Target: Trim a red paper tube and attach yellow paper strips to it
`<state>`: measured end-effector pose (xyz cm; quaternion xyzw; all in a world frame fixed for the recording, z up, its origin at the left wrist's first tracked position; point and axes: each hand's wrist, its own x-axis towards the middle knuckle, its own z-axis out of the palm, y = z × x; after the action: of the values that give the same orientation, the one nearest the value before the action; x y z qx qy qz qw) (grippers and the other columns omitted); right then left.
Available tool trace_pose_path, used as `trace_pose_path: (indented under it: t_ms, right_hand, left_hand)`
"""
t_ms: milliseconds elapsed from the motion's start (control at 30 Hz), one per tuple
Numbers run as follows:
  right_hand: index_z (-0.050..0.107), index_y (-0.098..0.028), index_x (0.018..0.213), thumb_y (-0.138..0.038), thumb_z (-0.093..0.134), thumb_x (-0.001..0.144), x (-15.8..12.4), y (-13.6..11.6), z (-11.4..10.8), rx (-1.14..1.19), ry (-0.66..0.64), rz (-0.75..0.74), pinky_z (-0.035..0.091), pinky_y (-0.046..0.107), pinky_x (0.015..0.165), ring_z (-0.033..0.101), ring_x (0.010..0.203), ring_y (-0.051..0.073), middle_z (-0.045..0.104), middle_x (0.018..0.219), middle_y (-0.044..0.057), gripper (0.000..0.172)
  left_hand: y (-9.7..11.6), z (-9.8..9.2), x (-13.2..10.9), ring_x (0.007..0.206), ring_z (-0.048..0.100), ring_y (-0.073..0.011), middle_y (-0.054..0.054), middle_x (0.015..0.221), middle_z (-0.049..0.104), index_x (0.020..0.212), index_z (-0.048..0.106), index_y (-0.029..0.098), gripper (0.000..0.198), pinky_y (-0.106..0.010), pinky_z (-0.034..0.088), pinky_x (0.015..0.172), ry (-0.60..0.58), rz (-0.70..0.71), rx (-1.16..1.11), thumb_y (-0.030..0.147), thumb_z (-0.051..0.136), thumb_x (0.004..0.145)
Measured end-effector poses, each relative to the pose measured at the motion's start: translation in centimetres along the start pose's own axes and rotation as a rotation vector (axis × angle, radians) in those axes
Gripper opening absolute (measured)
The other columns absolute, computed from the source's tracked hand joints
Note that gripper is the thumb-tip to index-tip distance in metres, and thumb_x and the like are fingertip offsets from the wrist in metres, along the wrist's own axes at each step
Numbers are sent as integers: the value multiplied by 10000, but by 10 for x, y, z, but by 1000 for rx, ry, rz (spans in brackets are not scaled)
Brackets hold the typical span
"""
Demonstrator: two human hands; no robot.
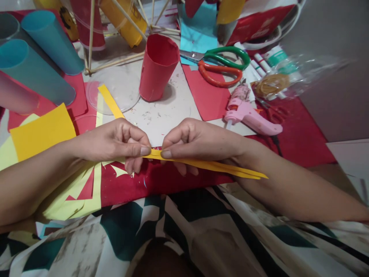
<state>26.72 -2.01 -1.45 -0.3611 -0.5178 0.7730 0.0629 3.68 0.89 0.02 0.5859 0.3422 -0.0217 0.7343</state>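
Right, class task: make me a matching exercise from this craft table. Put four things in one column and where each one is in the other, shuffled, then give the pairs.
Things
1. long yellow paper strips
2. red paper cylinder
3. pink plastic glue gun
4. green-handled metal scissors

Places
A. standing upright on the white tabletop
B. beside the orange-handled scissors
C. lying on its side, beyond the right hand
D. pinched between the left hand and the right hand

Pairs: 1-D, 2-A, 3-C, 4-B
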Motion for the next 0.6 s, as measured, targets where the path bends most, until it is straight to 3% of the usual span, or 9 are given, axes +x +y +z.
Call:
trace_pose_path:
  t_ms: [300,500,600]
  right_hand:
    - [660,-132,729,-360,730,826,6,7,3,48,-4,-55,482,151,465,616,461,67,698,619,-20,257]
    - [636,-129,716,-295,718,833,5,6,3,46,16,-91,433,139,414,564,391,55,673,558,-36,219]
    - [628,-128,705,-283,715,831,4,4,3,26,24,-85,432,139,411,570,396,56,673,560,-34,218]
  left_hand:
    - [0,12,2,498,627,-62,-7,579,703,739,682,146,204,-93,458,494,29,14,-13,278,674,894]
    - [-1,5,6,525,672,-142,-81,577,707,655,717,123,444,-205,544,554,-27,-40,-120,495,645,886]
    - [0,2,6,533,676,-144,-72,587,710,670,719,133,412,-205,540,541,-57,-64,-102,485,668,876]
